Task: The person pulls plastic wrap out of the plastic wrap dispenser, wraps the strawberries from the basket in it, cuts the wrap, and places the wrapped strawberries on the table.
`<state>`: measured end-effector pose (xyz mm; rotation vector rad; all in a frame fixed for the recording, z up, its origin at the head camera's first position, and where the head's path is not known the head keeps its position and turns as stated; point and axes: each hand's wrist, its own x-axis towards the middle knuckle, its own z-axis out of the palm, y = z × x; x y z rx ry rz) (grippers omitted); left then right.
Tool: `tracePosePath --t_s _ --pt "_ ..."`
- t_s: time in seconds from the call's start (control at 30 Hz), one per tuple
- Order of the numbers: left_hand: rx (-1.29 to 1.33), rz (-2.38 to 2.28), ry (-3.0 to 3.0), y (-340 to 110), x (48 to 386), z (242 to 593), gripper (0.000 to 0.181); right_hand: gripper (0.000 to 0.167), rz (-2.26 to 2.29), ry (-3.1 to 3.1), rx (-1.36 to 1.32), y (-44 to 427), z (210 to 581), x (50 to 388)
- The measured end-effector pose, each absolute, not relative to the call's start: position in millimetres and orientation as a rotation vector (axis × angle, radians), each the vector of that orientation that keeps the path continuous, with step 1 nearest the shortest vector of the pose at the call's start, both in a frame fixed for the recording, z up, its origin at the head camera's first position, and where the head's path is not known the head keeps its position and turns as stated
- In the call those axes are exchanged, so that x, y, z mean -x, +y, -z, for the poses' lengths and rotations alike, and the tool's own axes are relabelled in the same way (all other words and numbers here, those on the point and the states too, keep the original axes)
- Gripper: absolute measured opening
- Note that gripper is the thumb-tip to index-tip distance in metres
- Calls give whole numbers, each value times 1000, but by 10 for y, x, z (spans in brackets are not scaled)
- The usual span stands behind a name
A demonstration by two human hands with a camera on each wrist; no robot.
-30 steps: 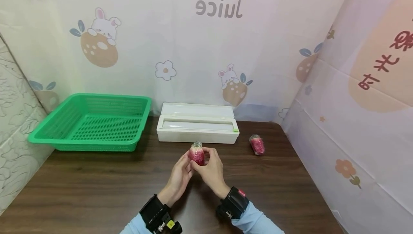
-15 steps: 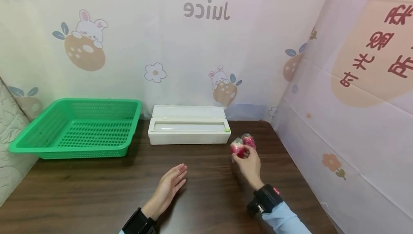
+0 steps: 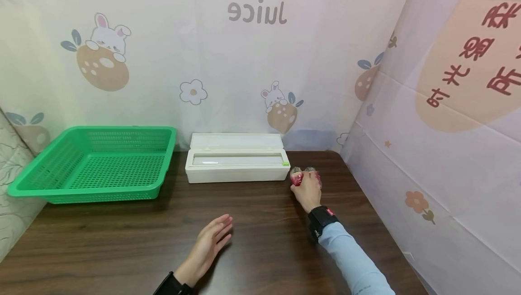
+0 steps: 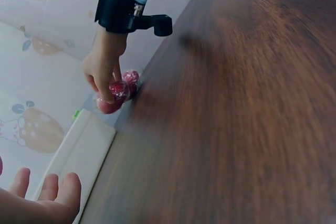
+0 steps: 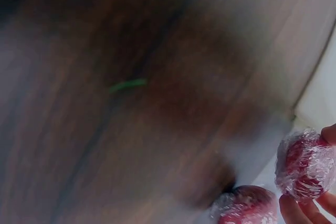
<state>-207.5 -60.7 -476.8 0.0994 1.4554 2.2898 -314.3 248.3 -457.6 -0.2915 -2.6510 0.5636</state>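
Near the right end of the dispenser, my right hand (image 3: pixel 308 192) pinches a red fruit wrapped in clear film (image 5: pixel 303 167); its exact kind is unclear. A second film-wrapped red fruit (image 5: pixel 247 207) lies on the table close beside it, partly hidden by the hand in the head view. In the left wrist view the two fruits are side by side under the right fingers. My left hand (image 3: pixel 205 247) hovers over the table's front middle, fingers extended and relaxed, holding nothing. A white cling film dispenser (image 3: pixel 238 175) stands at the back with its lid raised.
A green plastic basket (image 3: pixel 101 195) with perforated sides stands at the back left of the dark wood table (image 3: pixel 122 245). Printed fabric walls (image 3: pixel 228 59) enclose the back and sides. A green slider (image 3: pixel 286 164) sits on the dispenser's right end.
My right hand has left the left hand and carried the wrapped fruit rightward, then slightly further back, beside the other fruit. The left hand has let go and stays at the front middle.
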Motion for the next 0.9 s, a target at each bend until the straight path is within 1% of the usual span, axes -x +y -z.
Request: tracePosePath --t_s 0.17,0.33,0.47,0.7,0.9 --pt "-78 -2282 1483 -644 2045 4807 57 51 -546 -2648 307 2467 4645 3229" --pt "-128 -2292 1476 -681 2062 4858 63 45 -594 -2582 326 2492 4675 3283" --pt "-182 -2304 1468 -716 2056 4890 60 43 -590 -2581 347 2507 4692 3294" --pt "-38 -2293 1476 -686 2008 4877 55 43 -570 -2606 348 2528 4720 3313" --pt "-14 -2275 1471 -701 1998 4908 52 44 -532 -2624 345 2557 4736 3316"
